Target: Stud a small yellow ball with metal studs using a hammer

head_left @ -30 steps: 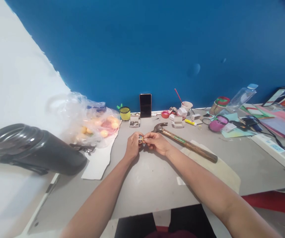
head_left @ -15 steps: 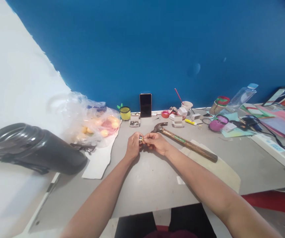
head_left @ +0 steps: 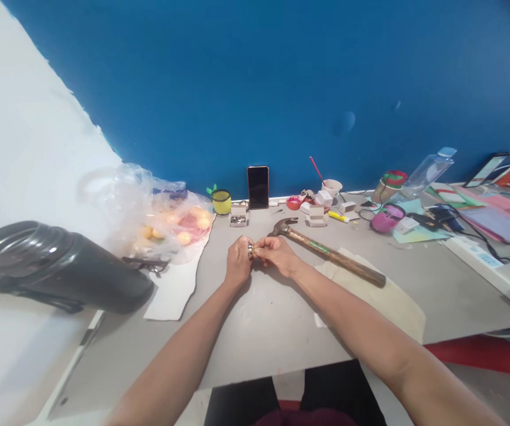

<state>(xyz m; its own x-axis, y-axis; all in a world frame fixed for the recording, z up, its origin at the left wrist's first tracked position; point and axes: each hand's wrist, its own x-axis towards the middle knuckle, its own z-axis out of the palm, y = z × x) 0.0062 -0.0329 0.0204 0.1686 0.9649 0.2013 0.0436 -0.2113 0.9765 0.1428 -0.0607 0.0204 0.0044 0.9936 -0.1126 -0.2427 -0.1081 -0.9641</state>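
Both hands meet over the middle of the grey table (head_left: pixel 264 331). My left hand (head_left: pixel 238 260) is closed around a small shiny metal piece (head_left: pixel 250 250). The fingertips of my right hand (head_left: pixel 275 254) pinch at the right side of that same piece, and its finer shape is too small to make out. Just behind my right hand lies a claw hammer (head_left: pixel 330 252), its head to the left and its wooden handle slanting toward the right front. A small open box (head_left: pixel 239 216) with metal bits inside stands beyond my left hand.
A large dark flask (head_left: pixel 90 272) and a plastic bag of yellow fruit (head_left: pixel 166 222) are at the left. An upright phone (head_left: pixel 258 188) leans on the blue wall. A white box (head_left: pixel 316 216), a paper cup (head_left: pixel 331 188) and a power strip (head_left: pixel 486 266) lie rightward.
The whole view has shifted slightly, so things appear a little further left. Both hands remain together on the metal piece, with hardly any visible change in their grip.
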